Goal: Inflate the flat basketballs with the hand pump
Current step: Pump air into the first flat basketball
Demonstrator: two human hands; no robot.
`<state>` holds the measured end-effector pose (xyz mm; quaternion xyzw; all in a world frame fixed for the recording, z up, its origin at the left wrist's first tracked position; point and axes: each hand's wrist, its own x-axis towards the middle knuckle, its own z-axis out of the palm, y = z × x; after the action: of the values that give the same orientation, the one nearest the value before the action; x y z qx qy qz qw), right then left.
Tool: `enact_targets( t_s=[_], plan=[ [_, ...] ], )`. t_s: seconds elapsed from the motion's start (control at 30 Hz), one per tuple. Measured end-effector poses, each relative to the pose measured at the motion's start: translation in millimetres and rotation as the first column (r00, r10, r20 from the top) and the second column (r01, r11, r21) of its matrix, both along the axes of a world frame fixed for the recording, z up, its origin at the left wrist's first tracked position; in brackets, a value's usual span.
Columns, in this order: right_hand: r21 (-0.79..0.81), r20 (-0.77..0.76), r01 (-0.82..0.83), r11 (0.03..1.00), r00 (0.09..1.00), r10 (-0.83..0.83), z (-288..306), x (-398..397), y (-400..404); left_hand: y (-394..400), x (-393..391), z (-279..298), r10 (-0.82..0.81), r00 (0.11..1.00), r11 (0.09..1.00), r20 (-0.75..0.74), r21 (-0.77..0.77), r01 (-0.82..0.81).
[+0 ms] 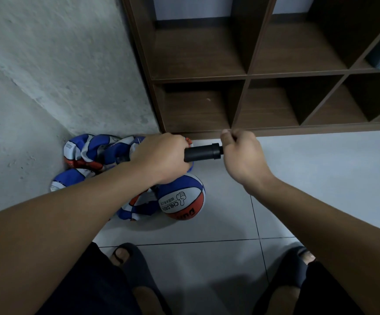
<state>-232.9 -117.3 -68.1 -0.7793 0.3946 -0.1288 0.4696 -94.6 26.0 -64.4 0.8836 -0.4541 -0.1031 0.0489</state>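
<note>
The flat basketballs (93,153) lie in the floor's (320,178) corner — left of the shelf (248,76), behind the round basketball (182,198).

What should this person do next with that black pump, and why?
Probably pull the right hand outward to draw the handle out for a stroke. It grips the handle end close against the cap of the hand pump, so the pump looks pushed in, while the left hand holds the barrel over the flat basketballs.
</note>
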Motion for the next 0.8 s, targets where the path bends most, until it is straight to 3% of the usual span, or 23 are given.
enact_targets(
  t_s=[0.33,0.47,0.6,0.8],
  plan=[
    [-0.024,-0.008,-0.069,0.997,0.998,0.069,5,4,-9,2,8,2,-0.011,0.995,1.0,-0.103,0.019,0.013],
    [-0.057,0.017,0.095,0.994,0.995,-0.094,14,-2,-44,14,33,4,0.073,0.981,0.997,-0.177,0.051,-0.065],
    [0.017,0.041,0.19,0.982,0.981,-0.191,18,-5,-57,19,43,6,0.082,0.984,0.996,-0.156,0.048,-0.075],
    [-0.055,0.097,0.104,0.993,0.99,-0.098,18,6,-27,6,24,5,0.045,0.995,0.999,-0.086,0.003,-0.045]
  ],
)
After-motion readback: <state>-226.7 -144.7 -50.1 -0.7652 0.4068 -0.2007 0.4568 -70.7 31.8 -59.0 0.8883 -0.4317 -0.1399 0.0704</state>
